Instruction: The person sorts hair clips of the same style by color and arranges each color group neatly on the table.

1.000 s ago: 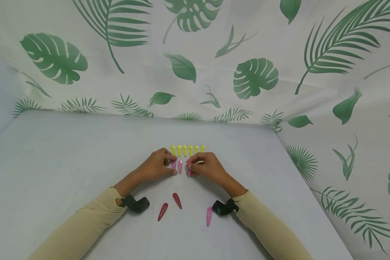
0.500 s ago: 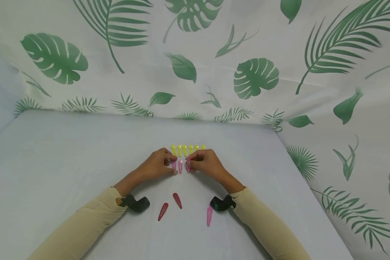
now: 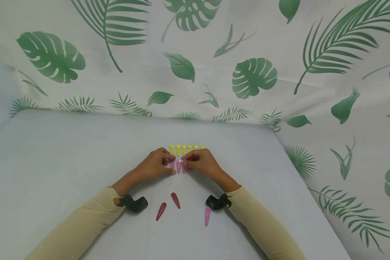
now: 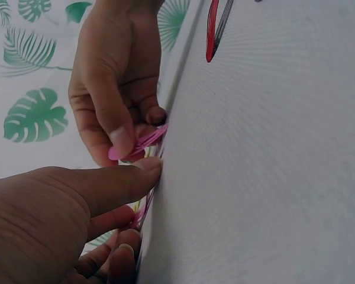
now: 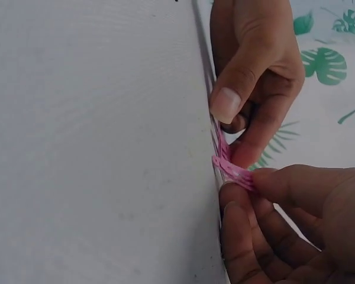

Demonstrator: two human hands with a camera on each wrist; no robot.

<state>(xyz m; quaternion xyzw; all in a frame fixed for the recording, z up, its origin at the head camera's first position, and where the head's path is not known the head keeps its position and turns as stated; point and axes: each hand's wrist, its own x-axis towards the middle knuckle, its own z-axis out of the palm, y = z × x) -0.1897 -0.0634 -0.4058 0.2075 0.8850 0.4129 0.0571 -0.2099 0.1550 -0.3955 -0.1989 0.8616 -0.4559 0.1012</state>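
Observation:
In the head view, three pink snap hair clips stand side by side on the white table. My left hand (image 3: 153,166) holds the leftmost pink hair clip (image 3: 172,164), a finger at its top and the thumb at its lower end. Beside it the middle pink hair clip (image 3: 178,167) lies untouched. My right hand (image 3: 204,164) pinches the rightmost pink hair clip (image 3: 183,167) between thumb and fingers, close to the middle one. The right wrist view shows this pinched clip (image 5: 236,174) tilted, one end near the table surface.
Just behind the pink clips runs a row of several yellow hair clips (image 3: 183,149), partly covered by the right hand. Nearer the front lie two red hair clips, one left (image 3: 161,211) and one right (image 3: 175,200). Another pink clip (image 3: 207,216) lies by the right wrist's black camera mount (image 3: 217,202).
My right hand has moved left with its pink hair clip, bringing it up beside the middle one and lower end level with it. The left hand stays at the leftmost clip.

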